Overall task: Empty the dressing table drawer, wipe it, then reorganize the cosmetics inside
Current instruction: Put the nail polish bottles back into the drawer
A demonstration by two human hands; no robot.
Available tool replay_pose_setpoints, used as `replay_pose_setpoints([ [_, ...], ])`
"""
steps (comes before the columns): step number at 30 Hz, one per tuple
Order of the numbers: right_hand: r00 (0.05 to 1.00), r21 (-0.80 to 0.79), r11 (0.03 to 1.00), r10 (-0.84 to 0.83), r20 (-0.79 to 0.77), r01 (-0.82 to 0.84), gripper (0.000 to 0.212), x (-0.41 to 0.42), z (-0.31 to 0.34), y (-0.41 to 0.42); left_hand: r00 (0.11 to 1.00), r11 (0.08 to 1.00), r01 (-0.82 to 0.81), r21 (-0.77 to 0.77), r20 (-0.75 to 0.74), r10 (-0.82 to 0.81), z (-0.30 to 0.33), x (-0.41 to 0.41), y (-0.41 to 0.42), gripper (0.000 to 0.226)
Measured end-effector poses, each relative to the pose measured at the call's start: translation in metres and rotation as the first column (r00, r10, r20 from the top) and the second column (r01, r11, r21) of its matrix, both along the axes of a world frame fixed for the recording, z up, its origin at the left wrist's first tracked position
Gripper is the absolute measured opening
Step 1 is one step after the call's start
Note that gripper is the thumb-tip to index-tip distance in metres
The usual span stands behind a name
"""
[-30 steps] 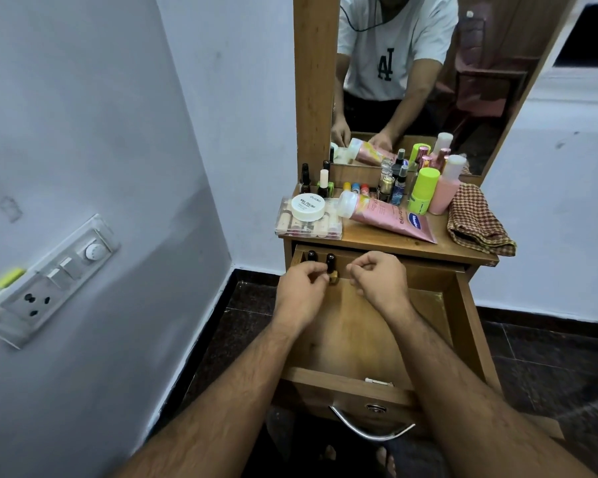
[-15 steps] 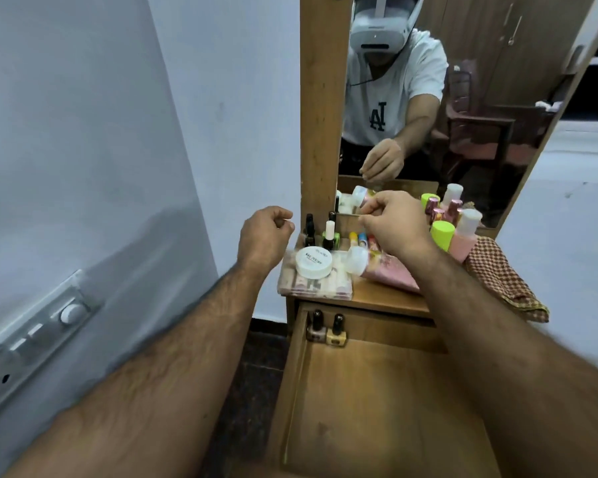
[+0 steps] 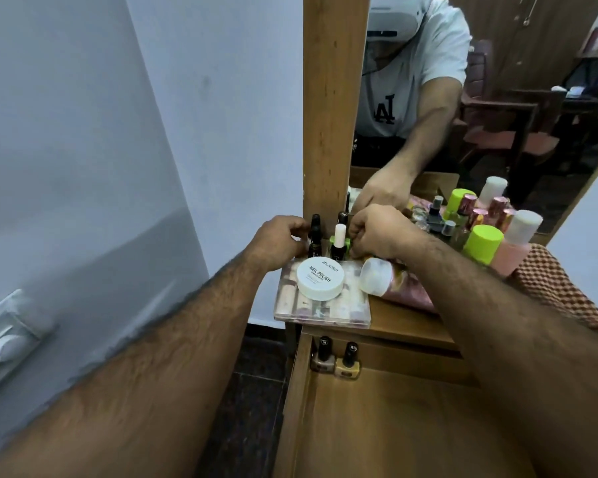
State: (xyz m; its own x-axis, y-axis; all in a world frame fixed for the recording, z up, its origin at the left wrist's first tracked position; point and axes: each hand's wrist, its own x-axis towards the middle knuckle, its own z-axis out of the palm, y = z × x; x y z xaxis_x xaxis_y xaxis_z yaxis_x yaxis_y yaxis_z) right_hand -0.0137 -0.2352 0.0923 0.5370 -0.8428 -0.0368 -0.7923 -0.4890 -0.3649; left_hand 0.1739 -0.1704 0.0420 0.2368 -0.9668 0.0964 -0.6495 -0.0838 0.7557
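Note:
The wooden drawer (image 3: 377, 426) stands pulled open below the dressing table top. Two nail polish bottles (image 3: 335, 357) with black caps stand in its back left corner. My left hand (image 3: 277, 241) curls its fingers round a dark nail polish bottle (image 3: 314, 238) at the table's back left. My right hand (image 3: 377, 232) reaches down with curled fingers into the row of small bottles beside a white-capped bottle (image 3: 339, 239). What its fingertips hold is hidden. A white round jar (image 3: 320, 278) rests on a clear case (image 3: 321, 308).
A pink tube (image 3: 394, 286) lies on the table under my right forearm. Green-capped (image 3: 482, 244) and white-capped pink bottles (image 3: 518, 243) stand at the right, beside a checked cloth (image 3: 553, 288). The mirror (image 3: 463, 98) rises behind. A switch panel (image 3: 7, 339) is on the left wall.
Both hands left the drawer's back corner, rose and moved forward to the bottles at the back of the table top. Two nail polish bottles stay in the drawer.

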Motion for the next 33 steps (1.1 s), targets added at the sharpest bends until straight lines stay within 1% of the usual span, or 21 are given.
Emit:
replay_pose_setpoints([
  [3, 0.998, -0.036, 0.998, 0.047, -0.031, -0.048, 0.024, 0.005, -0.005, -0.002, 0.998, 0.998, 0.055, -0.008, -0.034, -0.055, -0.007, 0.006, -0.002, 0.033],
  [6, 0.998, -0.017, 0.998, 0.059, -0.001, -0.059, 0.03, 0.004, -0.007, -0.006, 0.992, 0.995, 0.094, -0.029, -0.079, -0.096, -0.009, 0.008, -0.001, 0.034],
  [12, 0.997, 0.031, 0.999, 0.036, 0.072, -0.038, 0.023, 0.001, -0.011, -0.008, 0.991, 0.996, 0.085, -0.037, -0.096, -0.088, -0.007, 0.003, 0.002, 0.033],
  [16, 0.995, 0.029, 1.0, 0.005, 0.102, -0.008, 0.021, 0.0, -0.009, -0.007, 0.995, 0.998, 0.025, -0.062, -0.093, -0.031, -0.008, 0.006, 0.006, 0.026],
  [19, 0.988, 0.013, 0.999, -0.051, 0.147, 0.049, 0.017, -0.004, -0.005, -0.006, 0.995, 0.989, -0.06, -0.136, -0.09, 0.048, -0.001, 0.005, 0.01, 0.024],
  [22, 0.98, -0.036, 0.996, -0.071, 0.186, 0.079, 0.016, -0.009, 0.006, -0.001, 0.987, 0.968, -0.136, -0.212, -0.107, 0.116, 0.012, 0.001, 0.015, 0.029],
  [25, 0.967, -0.1, 0.99, -0.078, 0.24, 0.105, 0.014, -0.017, 0.023, 0.009, 0.975, 0.938, -0.206, -0.278, -0.145, 0.171, 0.028, -0.005, 0.021, 0.028],
  [29, 0.947, -0.187, 0.973, -0.072, 0.313, 0.136, 0.012, -0.031, 0.048, 0.025, 0.953, 0.893, -0.265, -0.364, -0.242, 0.184, 0.052, -0.016, 0.038, 0.024],
  [33, 0.917, -0.232, 0.962, -0.041, 0.397, 0.143, 0.017, -0.054, 0.074, 0.05, 0.956, 0.878, -0.27, -0.395, -0.221, 0.194, 0.073, -0.034, 0.063, 0.023],
])
